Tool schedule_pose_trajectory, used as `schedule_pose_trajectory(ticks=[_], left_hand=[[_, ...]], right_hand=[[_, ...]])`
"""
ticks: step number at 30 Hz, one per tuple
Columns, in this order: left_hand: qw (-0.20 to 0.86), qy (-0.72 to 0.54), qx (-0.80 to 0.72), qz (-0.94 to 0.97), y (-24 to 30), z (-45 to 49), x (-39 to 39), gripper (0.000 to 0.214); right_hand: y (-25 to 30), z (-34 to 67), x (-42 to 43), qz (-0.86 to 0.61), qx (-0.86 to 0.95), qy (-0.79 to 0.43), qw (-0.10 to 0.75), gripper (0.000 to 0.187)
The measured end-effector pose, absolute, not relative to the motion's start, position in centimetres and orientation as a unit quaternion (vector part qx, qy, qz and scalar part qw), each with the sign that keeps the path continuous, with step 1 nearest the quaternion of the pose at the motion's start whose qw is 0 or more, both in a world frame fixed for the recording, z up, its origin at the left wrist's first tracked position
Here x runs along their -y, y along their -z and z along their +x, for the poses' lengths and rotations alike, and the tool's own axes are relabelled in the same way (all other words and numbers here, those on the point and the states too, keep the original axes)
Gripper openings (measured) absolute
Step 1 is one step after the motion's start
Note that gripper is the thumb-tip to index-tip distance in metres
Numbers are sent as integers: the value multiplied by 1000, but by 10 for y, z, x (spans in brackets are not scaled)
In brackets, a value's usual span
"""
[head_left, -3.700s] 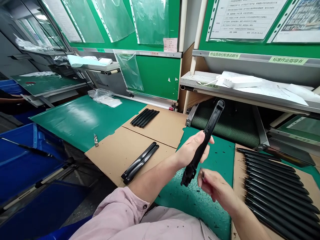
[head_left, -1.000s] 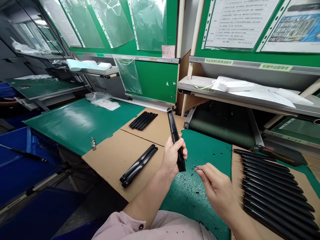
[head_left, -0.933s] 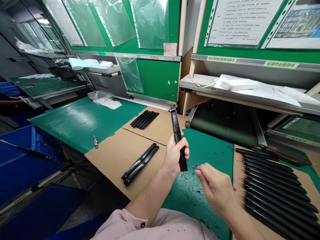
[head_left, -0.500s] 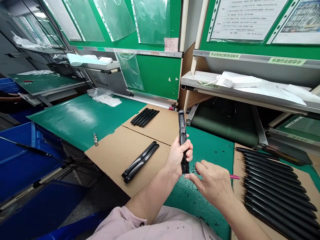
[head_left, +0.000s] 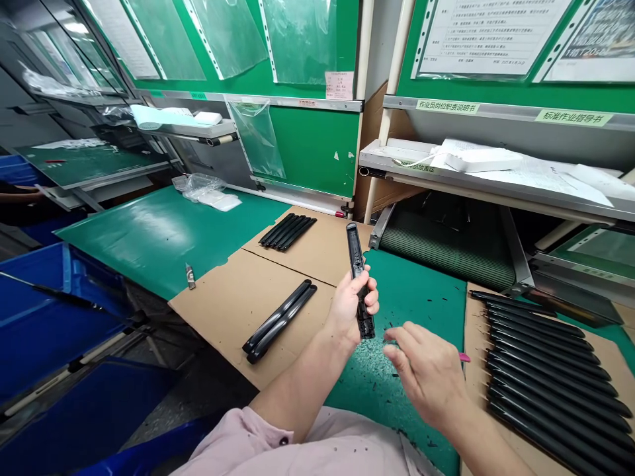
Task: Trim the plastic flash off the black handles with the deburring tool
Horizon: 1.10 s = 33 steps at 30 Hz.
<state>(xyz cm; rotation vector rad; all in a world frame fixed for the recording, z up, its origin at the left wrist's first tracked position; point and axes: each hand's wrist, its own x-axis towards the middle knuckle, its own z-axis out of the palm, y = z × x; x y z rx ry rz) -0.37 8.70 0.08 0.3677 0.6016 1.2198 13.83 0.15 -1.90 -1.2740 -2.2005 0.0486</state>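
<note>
Green boards and posted sheets wall in my bench, and the green mat [head_left: 397, 403] under my hands is flecked with black bits. My right hand [head_left: 426, 373] hangs open above it, fingers loosely curled, near a pink tip [head_left: 464, 357]. My left hand [head_left: 347, 314] grips a black plastic bar [head_left: 355, 250] upright, just over the mat's edge. On cardboard to my right lies a long row of bars [head_left: 550, 373]. To my left lie two bars [head_left: 278, 321], with four more [head_left: 286, 233] beyond. Which bars are finished, I can't tell. Past them, labels [head_left: 447, 106] [head_left: 573, 118] read 作业员岗位职责说明书 and 标准作业指导书.
</note>
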Motion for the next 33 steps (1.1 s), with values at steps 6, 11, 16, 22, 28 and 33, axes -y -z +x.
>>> schedule_pose_trajectory(ticks=[6, 11, 16, 22, 28, 33], left_hand=[[753, -563, -289, 179, 0, -2, -84, 15], [761, -558, -280, 174, 1, -1, -82, 20], [774, -535, -294, 169, 6, 9, -69, 23], [772, -500, -291, 263, 13, 17, -51, 32], [801, -459, -263, 280, 7, 8, -50, 32], [820, -415, -281, 276, 14, 9, -41, 39]], right_hand=[[13, 143, -5, -494, 819, 5, 293, 33], [14, 144, -5, -480, 822, 27, 305, 29], [13, 142, -11, -488, 772, 148, 379, 26], [5, 144, -17, -546, 687, -17, 480, 27], [19, 150, -14, -571, 663, -132, 466, 32], [14, 154, -22, -619, 621, -129, 463, 35]])
